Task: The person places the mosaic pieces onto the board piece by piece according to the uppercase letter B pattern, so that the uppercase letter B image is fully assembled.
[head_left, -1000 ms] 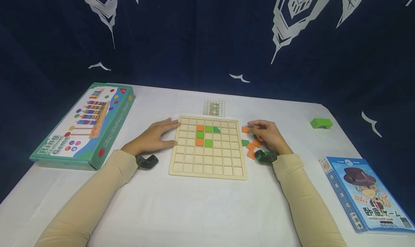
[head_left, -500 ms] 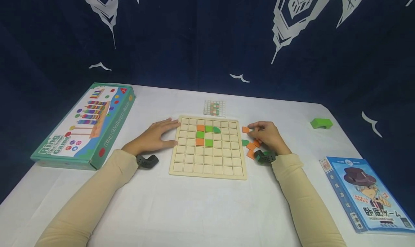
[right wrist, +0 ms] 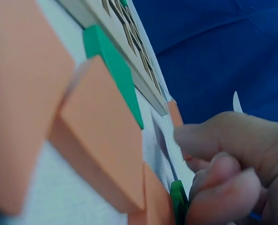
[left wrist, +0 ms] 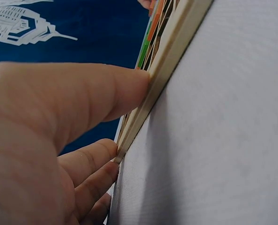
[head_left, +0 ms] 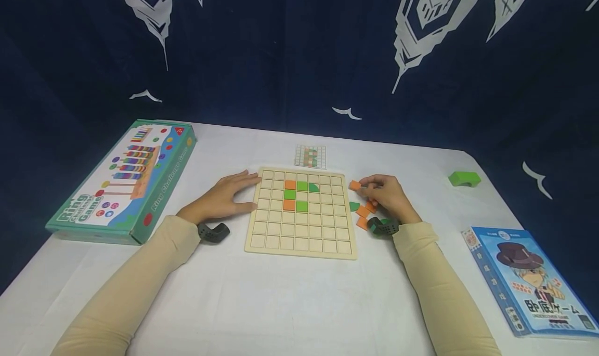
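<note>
Broad white tabletop [head_left: 281, 304] surrounds the board [head_left: 301, 231], left hand [head_left: 226, 195] touching its edge.

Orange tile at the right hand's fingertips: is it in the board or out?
Out: the head view shows the right hand pinching the tile beside the board.

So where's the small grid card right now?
In the head view, the card lies near mid-picture, just beyond the far edge of the board.

I'm at a white-clothed table [head_left: 281, 301] before a dark blue patterned curtain [head_left: 281, 75] — a tabletop games setup, game boxes [head_left: 124, 187] either side — room beyond hidden.
</note>
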Demonstrator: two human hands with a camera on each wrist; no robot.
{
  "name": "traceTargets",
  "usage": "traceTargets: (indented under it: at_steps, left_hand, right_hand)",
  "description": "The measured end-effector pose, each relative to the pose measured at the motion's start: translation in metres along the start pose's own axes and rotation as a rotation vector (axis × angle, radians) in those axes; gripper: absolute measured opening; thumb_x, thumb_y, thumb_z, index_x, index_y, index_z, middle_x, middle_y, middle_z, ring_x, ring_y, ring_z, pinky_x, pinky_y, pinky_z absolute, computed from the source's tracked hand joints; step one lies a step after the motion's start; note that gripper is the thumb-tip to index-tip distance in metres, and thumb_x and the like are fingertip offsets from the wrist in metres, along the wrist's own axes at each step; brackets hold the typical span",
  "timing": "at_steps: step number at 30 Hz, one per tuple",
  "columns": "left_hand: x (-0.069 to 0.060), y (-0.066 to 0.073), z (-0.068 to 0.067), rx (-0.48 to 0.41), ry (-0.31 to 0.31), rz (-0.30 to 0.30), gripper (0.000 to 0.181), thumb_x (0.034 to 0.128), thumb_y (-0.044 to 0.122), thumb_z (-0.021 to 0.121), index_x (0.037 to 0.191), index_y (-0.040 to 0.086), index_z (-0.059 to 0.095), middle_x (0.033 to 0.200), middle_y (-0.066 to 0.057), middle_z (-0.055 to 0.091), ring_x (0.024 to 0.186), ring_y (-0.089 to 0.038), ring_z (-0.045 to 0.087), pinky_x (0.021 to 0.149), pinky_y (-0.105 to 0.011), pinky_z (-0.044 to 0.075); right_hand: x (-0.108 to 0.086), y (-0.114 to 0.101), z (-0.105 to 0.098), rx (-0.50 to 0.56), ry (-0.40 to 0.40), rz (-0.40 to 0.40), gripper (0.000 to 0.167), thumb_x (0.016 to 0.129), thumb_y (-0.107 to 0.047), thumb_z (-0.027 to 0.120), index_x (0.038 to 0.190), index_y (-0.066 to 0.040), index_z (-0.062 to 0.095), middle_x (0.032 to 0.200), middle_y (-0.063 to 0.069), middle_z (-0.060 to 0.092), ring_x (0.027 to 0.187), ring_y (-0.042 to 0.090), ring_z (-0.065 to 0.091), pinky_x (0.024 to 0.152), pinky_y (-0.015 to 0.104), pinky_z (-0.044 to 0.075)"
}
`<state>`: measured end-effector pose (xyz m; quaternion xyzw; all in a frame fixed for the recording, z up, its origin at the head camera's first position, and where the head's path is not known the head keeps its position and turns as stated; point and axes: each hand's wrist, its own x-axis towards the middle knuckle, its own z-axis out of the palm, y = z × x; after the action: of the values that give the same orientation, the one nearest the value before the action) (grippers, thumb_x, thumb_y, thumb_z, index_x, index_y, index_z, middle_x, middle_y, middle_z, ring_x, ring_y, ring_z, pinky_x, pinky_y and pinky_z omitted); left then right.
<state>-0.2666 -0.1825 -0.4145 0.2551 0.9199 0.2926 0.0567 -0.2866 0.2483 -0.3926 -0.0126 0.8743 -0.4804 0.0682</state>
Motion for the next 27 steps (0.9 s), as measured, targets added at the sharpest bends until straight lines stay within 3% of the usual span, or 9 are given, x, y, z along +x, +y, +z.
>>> traceTargets:
  at_steps: [5,13,21,27]
  left_hand:
    - [0.000,0.000,0.000,0.000,0.008,0.011,0.078,0.0986,0.036,0.072,0.164,0.005,0.045,0.172,-0.015,0.039,0.165,-0.039,0.020,0.131,-0.065,0.012]
    - [0.000,0.000,0.000,0.002,0.000,-0.003,0.078,0.0985,0.036,0.072,0.165,0.006,0.045,0.173,-0.014,0.038,0.165,-0.038,0.019,0.132,-0.064,0.011]
    - [0.000,0.001,0.000,0.002,-0.001,0.000,0.078,0.0982,0.035,0.072,0.165,0.005,0.045,0.173,-0.014,0.039,0.165,-0.038,0.019,0.132,-0.063,0.011]
    - [-0.001,0.001,0.000,-0.002,-0.007,-0.016,0.078,0.0981,0.034,0.073,0.165,0.006,0.044,0.174,-0.013,0.037,0.166,-0.037,0.018,0.132,-0.063,0.010]
  right_hand:
    - [0.001,-0.001,0.000,0.067,-0.001,-0.023,0.037,0.097,-0.002,0.071,0.129,0.015,0.065,0.081,-0.001,0.059,0.059,0.007,0.054,0.054,0.018,0.049]
    - [0.001,-0.007,-0.002,0.070,-0.029,-0.039,0.037,0.101,-0.005,0.070,0.132,0.014,0.063,0.092,0.004,0.071,0.063,0.007,0.062,0.062,0.020,0.058]
    - [-0.002,-0.021,0.001,0.124,-0.074,-0.045,0.039,0.100,-0.004,0.073,0.132,0.014,0.062,0.087,0.006,0.079,0.058,0.007,0.064,0.061,0.021,0.060]
    - [-0.005,-0.030,0.009,0.185,-0.129,-0.033,0.040,0.100,-0.003,0.075,0.133,0.012,0.061,0.093,0.004,0.080,0.063,0.006,0.066,0.062,0.019,0.059]
